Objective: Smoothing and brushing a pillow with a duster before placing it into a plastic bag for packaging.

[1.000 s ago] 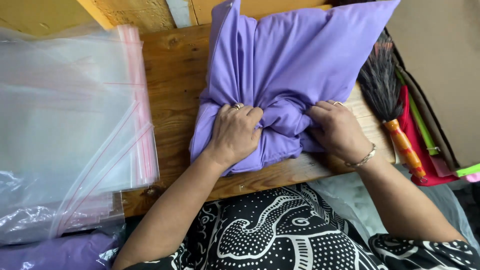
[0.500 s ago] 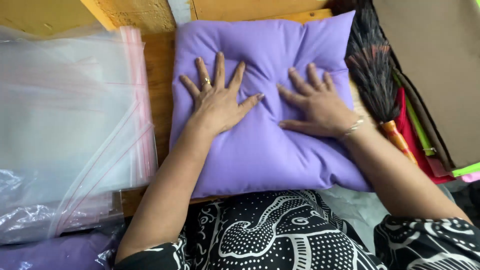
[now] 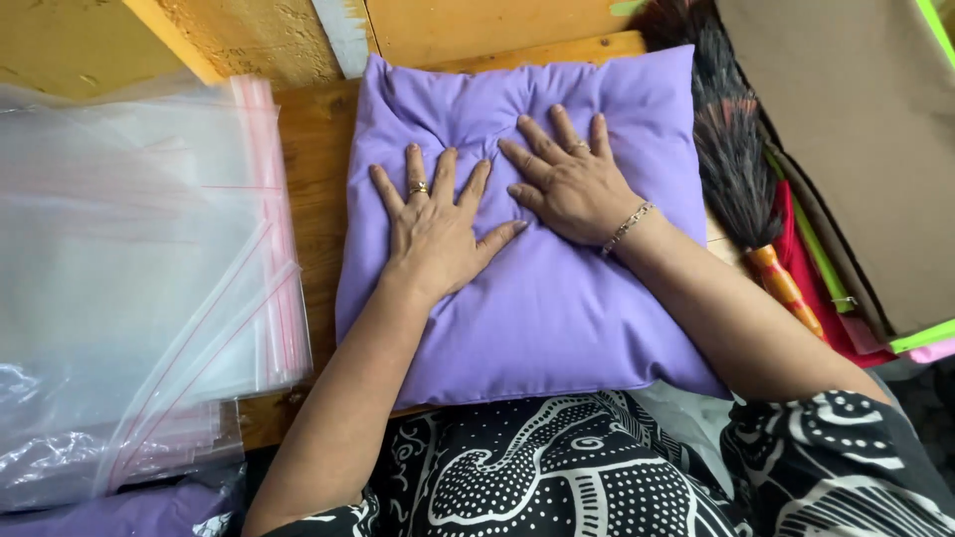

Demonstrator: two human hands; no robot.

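A square purple cushion (image 3: 557, 318) lies flat on a wooden table (image 3: 313, 179). My left hand (image 3: 438, 224), with a ring, presses palm-down on the cushion's middle, fingers spread. My right hand (image 3: 567, 179), with a ring and a bracelet, rests flat on the cushion just right of it, fingers apart and pointing up-left. Neither hand holds anything. The fabric is creased above the fingers near the far edge.
A stack of clear plastic zip bags (image 3: 139, 268) with red strips covers the table's left side. A dark feather duster (image 3: 736, 169) with an orange handle lies to the right, beside red and green items (image 3: 826, 268). More purple fabric (image 3: 119, 512) shows at bottom left.
One second ago both hands gripped bunched cushion fabric near the front edge. The cushion was then laid flat and both hands opened onto it; my right hand has since slid left toward my left hand.
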